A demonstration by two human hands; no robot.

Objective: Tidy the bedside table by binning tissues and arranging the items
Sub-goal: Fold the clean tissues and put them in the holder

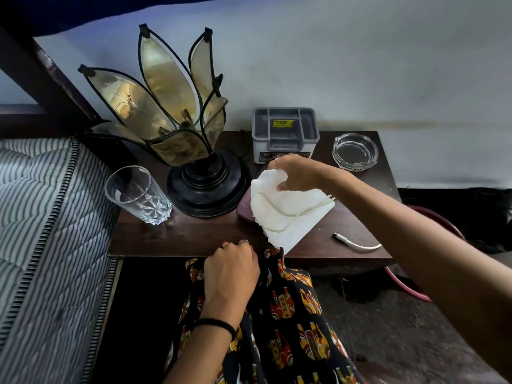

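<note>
A white tissue [288, 214] hangs over the middle of the dark wooden bedside table [180, 236], pinched at its top edge by my right hand [296, 176]. A white cable [357, 243] loops across the tissue and ends in a plug on the table's right side. Under the tissue lies a maroon flat item [243, 212], mostly hidden. My left hand [231, 270] is closed in a fist at the table's front edge, against my patterned clothing; I cannot tell whether it holds anything. A grey organiser box [285, 131] stands just behind my right hand.
A petal-shaped lamp [180, 115] on a black base fills the table's back left. A clear drinking glass [138, 194] stands front left, a glass ashtray [356, 152] back right. A striped mattress [41, 231] adjoins on the left. A pink-rimmed bin [410, 286] sits on the floor to the right.
</note>
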